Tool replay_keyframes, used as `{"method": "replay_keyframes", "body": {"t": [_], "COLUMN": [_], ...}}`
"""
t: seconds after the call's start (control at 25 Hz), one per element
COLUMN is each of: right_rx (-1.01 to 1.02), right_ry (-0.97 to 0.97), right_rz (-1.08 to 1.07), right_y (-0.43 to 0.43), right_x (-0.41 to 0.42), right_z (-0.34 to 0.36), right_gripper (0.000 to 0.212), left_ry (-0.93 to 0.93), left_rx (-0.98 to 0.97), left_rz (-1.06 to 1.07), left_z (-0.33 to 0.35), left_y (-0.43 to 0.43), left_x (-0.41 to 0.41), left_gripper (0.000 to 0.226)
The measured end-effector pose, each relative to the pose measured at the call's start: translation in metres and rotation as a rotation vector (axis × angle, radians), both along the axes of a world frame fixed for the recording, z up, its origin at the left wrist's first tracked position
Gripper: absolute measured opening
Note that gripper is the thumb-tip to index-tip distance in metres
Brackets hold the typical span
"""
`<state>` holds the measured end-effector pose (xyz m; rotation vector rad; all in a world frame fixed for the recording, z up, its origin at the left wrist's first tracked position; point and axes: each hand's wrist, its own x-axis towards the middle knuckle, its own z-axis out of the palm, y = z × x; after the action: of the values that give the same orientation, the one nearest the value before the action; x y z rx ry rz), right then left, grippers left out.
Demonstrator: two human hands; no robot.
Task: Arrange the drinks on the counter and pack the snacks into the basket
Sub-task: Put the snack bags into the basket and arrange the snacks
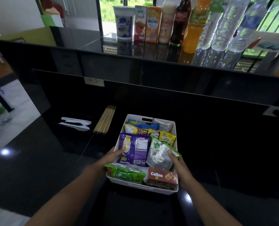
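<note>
White plastic basket sits between my two hands on the black glossy table, already crowded with packets. My left hand has its thumb laid on the near left edge of the purple foil snack bag, and my right hand has its thumb on the right edge of the green-and-clear snack bag. The other fingers of both hands are hidden under the bags or behind the basket walls, so each reads to me as a pinch rather than a flat press. Just nearer than my left hand lies a green packet, and just nearer than my right hand a brown Collon box, both inside the front wall. Far beyond both hands, up on the raised level of the table, the row of drinks stands upright side by side, so I judge that half done. To finish well I should lower both bags together, flat and side by side, tuck their edges below the rim, and press gently so the air-filled bags settle without bursting or pushing the packets behind them out.
</note>
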<state>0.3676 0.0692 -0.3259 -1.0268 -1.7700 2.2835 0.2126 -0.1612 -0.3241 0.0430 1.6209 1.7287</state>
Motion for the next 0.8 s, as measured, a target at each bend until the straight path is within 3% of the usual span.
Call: {"method": "replay_keyframes", "body": {"t": [0.16, 0.32, 0.44, 0.64, 0.8], "right_rx": [-0.082, -0.135, -0.087, 0.019, 0.043], "right_ry": [-0.028, 0.029, 0.065, 0.130, 0.219], "right_rz": [-0.018, 0.031, 0.053, 0.099, 0.111], "right_y": [-0.010, -0.026, -0.046, -0.090, -0.134], "right_x": [0.004, 0.016, 0.023, 0.031, 0.039], "right_z": [0.004, 0.018, 0.030, 0.065, 0.092], "right_gripper": [0.087, 0.070, 0.059, 0.073, 0.067], "left_ry": [-0.031, 0.021, -0.006, -0.004, 0.035], "left_rx": [0.045, 0.031, 0.074, 0.114, 0.130], "left_rz": [-0.021, -0.096, -0.145, -0.115, -0.081], "left_z": [0.002, 0.011, 0.016, 0.049, 0.093], "left_y": [-0.006, -0.026, -0.053, -0.104, -0.152], "left_x": [0.006, 0.013, 0.019, 0.040, 0.049], "left_gripper": [0.041, 0.046, 0.051, 0.049, 0.045]}}
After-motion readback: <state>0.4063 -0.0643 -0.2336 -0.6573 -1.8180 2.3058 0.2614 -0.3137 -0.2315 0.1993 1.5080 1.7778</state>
